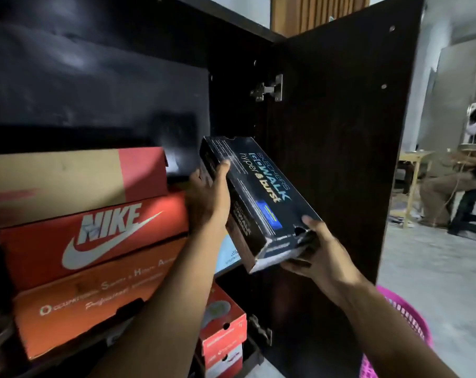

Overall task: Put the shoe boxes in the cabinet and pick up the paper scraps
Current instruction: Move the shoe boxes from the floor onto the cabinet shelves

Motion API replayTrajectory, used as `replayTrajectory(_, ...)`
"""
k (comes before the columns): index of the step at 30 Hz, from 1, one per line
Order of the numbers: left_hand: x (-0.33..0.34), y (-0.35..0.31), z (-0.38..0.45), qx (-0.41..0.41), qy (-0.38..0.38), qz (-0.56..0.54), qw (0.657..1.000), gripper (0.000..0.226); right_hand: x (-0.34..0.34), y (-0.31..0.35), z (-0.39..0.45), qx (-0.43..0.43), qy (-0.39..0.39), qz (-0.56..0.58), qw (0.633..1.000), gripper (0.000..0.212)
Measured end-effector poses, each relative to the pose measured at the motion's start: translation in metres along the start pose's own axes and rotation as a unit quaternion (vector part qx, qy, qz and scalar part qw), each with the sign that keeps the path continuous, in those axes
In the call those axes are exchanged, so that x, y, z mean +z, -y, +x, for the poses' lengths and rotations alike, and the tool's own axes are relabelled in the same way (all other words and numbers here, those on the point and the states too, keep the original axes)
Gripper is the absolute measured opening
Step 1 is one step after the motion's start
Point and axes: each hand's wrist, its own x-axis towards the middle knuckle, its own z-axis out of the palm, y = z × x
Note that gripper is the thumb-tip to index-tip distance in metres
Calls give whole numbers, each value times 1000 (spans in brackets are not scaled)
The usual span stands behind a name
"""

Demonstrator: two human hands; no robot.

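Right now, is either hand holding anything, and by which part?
Both hands hold the black cardboard shoe box. The left hand grips its far left side; the right hand supports the near end from beneath, thumb on top.

Counted: 5 shoe boxes — 1 black (261, 197), 3 stacked (95, 230), 1 lower (223, 331); 2 hands; 1 pink basket (411, 317).
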Motion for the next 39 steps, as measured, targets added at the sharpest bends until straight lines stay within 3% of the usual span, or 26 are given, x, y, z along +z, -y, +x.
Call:
replayTrajectory(3, -17, -4, -1, 130, 19, 75, 988, 65, 32, 23, 36, 36, -23, -67, 997, 49)
replayTrajectory(7, -31, 8, -2, 277, 109, 183, 937, 61, 70, 43, 78, 88, -40, -110, 989, 76)
replayTrajectory(11, -33, 18, 15, 277, 165, 305, 896, 56, 90, 45, 105, 91, -59, -91, 990, 87)
replayTrajectory(15, -28, 21, 39, 293, 131, 359, 877, 56, 98, 34, 114, 56, -41, -93, 993, 62)
replayTrajectory(18, -20, 21, 55, 287, 125, 402, 860, 56, 103, 25, 115, 20, -32, -122, 992, 65)
replayTrajectory(24, -11, 22, 83, 270, 119, 504, 812, 54, 113, 19, 111, 14, 28, -197, 980, 47)
replayTrajectory(27, -9, 22, 93, 256, 117, 535, 797, 54, 112, 23, 105, -52, 34, -258, 964, 35)
replayTrajectory(30, -6, 24, 102, 251, 115, 551, 787, 52, 95, 41, 94, -209, -30, -330, 920, 19)
replayTrajectory(34, -8, 29, 111, 244, 128, 558, 783, 50, 53, 99, 74, -438, -192, -354, 803, 19)
replayTrajectory(39, -8, 32, 119, 244, 131, 567, 776, 55, -1, 188, 75, -496, -427, -331, 680, 50)
